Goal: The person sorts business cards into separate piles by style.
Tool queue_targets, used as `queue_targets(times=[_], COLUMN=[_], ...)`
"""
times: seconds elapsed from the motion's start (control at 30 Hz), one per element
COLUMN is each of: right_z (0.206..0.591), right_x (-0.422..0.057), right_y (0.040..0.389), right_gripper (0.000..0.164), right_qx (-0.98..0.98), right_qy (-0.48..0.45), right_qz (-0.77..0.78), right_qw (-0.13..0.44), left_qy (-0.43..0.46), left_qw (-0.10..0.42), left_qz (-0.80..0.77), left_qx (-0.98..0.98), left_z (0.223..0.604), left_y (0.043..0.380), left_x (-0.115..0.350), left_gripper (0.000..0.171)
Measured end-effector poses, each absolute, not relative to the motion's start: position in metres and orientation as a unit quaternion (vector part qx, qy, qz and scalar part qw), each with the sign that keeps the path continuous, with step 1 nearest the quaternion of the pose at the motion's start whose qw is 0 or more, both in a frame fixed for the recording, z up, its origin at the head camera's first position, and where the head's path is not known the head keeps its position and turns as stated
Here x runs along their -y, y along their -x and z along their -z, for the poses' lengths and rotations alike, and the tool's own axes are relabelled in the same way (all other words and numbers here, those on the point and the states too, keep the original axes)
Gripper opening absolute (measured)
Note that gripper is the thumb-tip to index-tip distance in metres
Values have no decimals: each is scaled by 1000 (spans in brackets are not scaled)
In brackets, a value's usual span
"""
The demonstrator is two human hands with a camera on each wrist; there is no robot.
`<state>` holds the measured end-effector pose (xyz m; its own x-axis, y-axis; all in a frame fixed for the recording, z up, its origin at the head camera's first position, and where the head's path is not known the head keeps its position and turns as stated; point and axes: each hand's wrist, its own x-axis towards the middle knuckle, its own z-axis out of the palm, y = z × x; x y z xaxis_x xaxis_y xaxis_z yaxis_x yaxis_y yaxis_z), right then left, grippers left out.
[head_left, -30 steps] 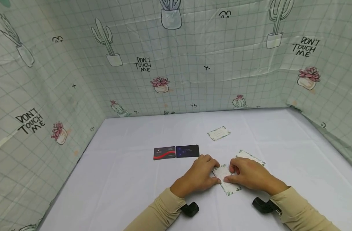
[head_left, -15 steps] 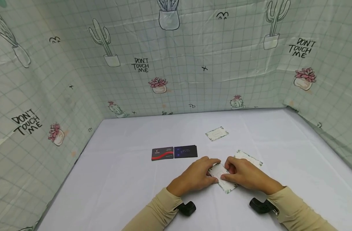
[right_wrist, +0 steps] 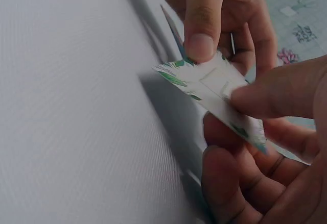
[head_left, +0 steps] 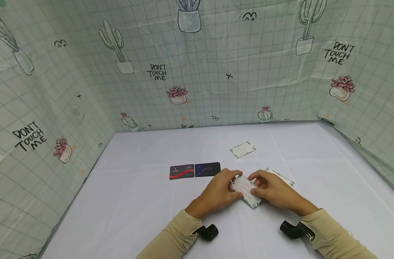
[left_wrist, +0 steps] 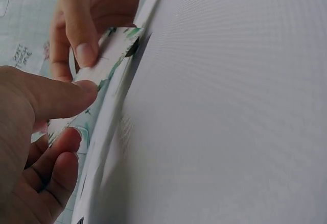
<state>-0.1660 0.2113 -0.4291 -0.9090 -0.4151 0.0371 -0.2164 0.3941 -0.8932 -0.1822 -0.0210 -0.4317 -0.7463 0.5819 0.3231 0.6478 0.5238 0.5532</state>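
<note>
The left hand (head_left: 216,192) and right hand (head_left: 276,189) both pinch a leafy card (head_left: 246,190) between them, tilted, thumbs on top. I can't tell whether it's one card or several; its print is too small to read. The right hand partly hides a second card (head_left: 279,175). Beyond lie a pale card (head_left: 243,149), a red-striped card (head_left: 182,172) and a dark card (head_left: 206,169).

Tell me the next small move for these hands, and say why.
I'd lower the held white card flat onto the table. The left hand and right hand both pinch it, and the wrist views show it tilted and apparently lifted, whereas the red-striped card and blue-black card lie flat, side by side.
</note>
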Motion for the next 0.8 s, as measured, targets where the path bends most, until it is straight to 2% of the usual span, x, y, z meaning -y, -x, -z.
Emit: queue_targets(times=[0.2,0.53,0.67,0.8], right_z=[425,428,427,428], right_x=[-211,-205,-203,-203], right_y=[168,167,167,164], right_gripper=[49,33,28,25], right_qx=[-789,-778,-773,-774], right_qy=[168,105,84,76], right_qz=[586,619,629,628], right_qw=[78,-4,-29,-30], left_qy=[319,287,265,240], left_qw=[65,113,95,71], left_qz=[391,474,509,538], left_qx=[861,825,813,805], left_z=[434,438,437,435], left_y=[186,188,187,185], left_x=[21,22,19,20], left_gripper=[59,56,57,58])
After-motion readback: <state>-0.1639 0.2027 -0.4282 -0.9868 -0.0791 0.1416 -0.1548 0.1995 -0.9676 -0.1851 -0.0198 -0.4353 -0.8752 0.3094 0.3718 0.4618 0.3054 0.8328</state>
